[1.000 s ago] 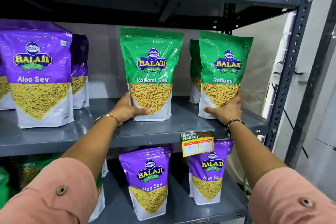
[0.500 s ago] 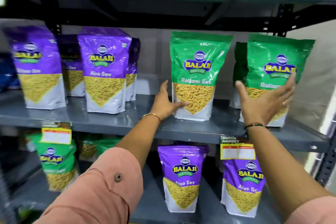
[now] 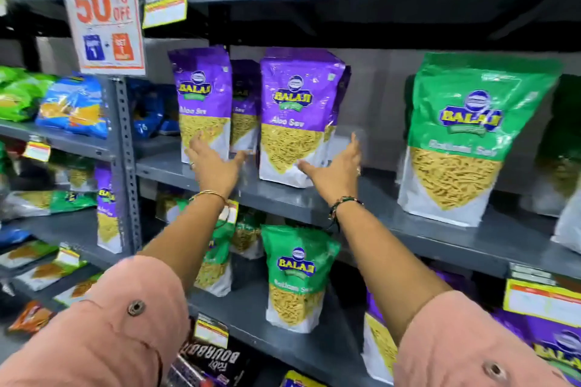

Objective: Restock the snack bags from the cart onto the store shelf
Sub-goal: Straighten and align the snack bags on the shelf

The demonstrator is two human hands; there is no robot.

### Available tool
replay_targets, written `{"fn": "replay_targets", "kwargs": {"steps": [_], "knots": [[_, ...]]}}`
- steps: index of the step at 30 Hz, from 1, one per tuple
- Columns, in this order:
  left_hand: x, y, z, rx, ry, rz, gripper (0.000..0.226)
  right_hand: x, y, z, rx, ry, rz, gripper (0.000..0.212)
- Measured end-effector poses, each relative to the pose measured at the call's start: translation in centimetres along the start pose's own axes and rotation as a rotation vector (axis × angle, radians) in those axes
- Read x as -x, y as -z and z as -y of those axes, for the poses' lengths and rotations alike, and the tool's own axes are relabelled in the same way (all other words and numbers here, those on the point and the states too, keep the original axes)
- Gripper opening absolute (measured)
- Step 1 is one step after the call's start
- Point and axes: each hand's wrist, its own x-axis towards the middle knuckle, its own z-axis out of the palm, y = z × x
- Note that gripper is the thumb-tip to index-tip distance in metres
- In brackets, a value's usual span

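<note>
- Both sleeves fill the lower foreground; the cart is out of view.
- The left hand [image 3: 213, 166] and right hand [image 3: 338, 171] are spread wide and hold nothing, either side of the front purple Aloo Sev bag [image 3: 297, 118], probably to square it up.
- That bag stands upright at the shelf [image 3: 393, 223] front edge, hiding the bags behind it.
- Motion blur smears the lettering on the green bag [image 3: 465, 138].
</note>
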Motion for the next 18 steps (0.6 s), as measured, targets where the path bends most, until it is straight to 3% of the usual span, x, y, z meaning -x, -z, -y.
{"fn": "replay_targets", "kwargs": {"steps": [5, 9, 13, 18], "knots": [[-7.0, 0.6, 5.5, -0.116, 0.163, 0.046, 0.124, -1.4, -7.7, 0.4, 0.002, -0.150, 0.000, 0.140], [-11.2, -0.7, 8.0, -0.144, 0.194, 0.167, 0.147, -2.4, -11.8, 0.6, 0.111, -0.243, -0.100, 0.149], [-12.8, -1.9, 9.2, -0.141, 0.228, 0.296, 0.155, -3.0, -12.9, 0.5, 0.183, -0.325, -0.155, 0.148], [-13.1, -2.2, 9.8, -0.210, 0.204, 0.273, 0.147, -3.0, -13.4, 0.6, 0.202, -0.328, -0.159, 0.145]]}}
